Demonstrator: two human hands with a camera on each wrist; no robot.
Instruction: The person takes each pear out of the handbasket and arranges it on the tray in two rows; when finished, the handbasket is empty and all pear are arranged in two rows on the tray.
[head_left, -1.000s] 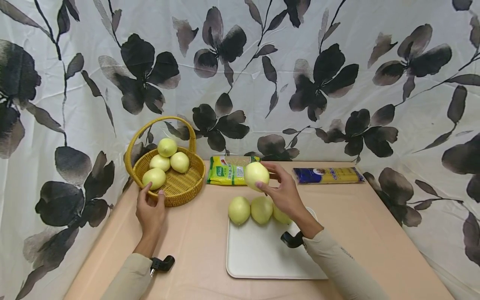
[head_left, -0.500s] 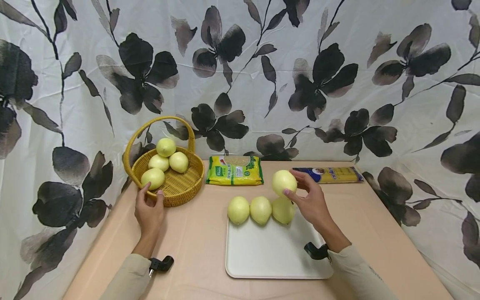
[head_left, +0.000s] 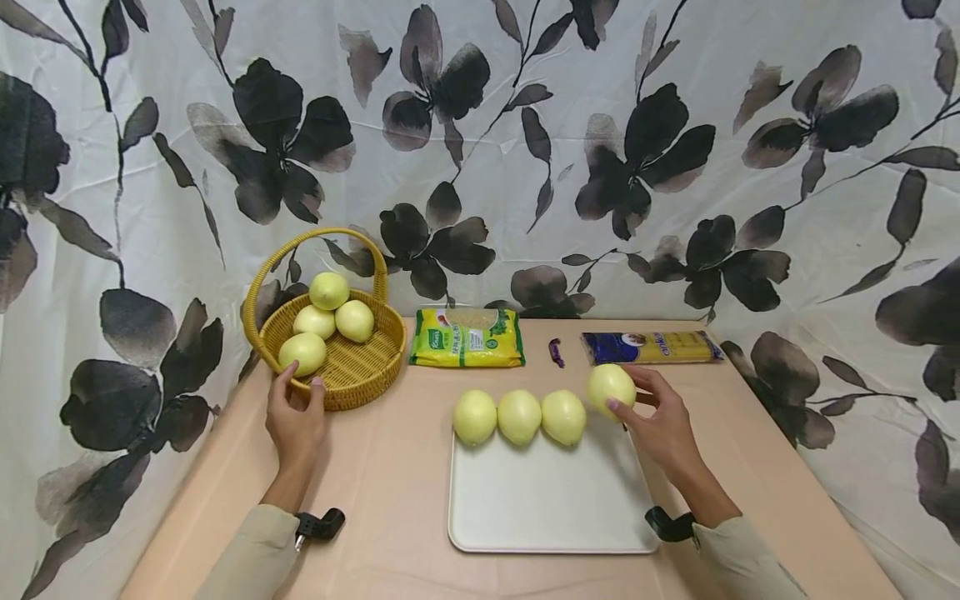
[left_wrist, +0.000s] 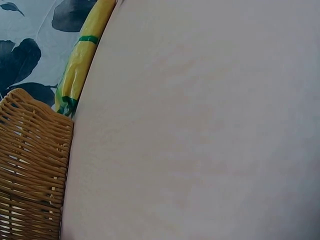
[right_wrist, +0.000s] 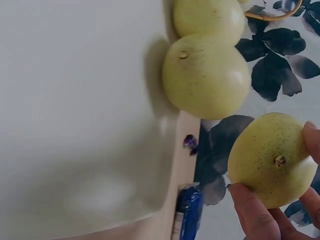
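Observation:
My right hand (head_left: 663,421) holds a round, pale yellow-green fruit (head_left: 611,389) between thumb and fingers, over the right back corner of a white tray (head_left: 551,508). In the right wrist view the held fruit (right_wrist: 267,167) shows brown specks and a small stub. Left of it, a row of three like fruits (head_left: 519,417) sits along the tray's back edge. With fingertips on the front rim, my left hand (head_left: 295,429) grips a yellow wicker basket (head_left: 360,387) holding several such fruits (head_left: 302,354). The left wrist view shows only the basket's woven side (left_wrist: 32,170) and tabletop, no hand.
Behind the tray lie a yellow-green food packet (head_left: 467,338), a small purple wrapped piece (head_left: 556,352) and a long blue-and-yellow noodle packet (head_left: 652,347). A flowered curtain (head_left: 517,167) hangs at the table's back edge. The basket's handle (head_left: 300,237) arches upward.
My right hand has carried the fruit rightward and slightly down, from in front of the yellow-green packet to the row's right end. The purple piece has come into sight. The left hand stays at the basket.

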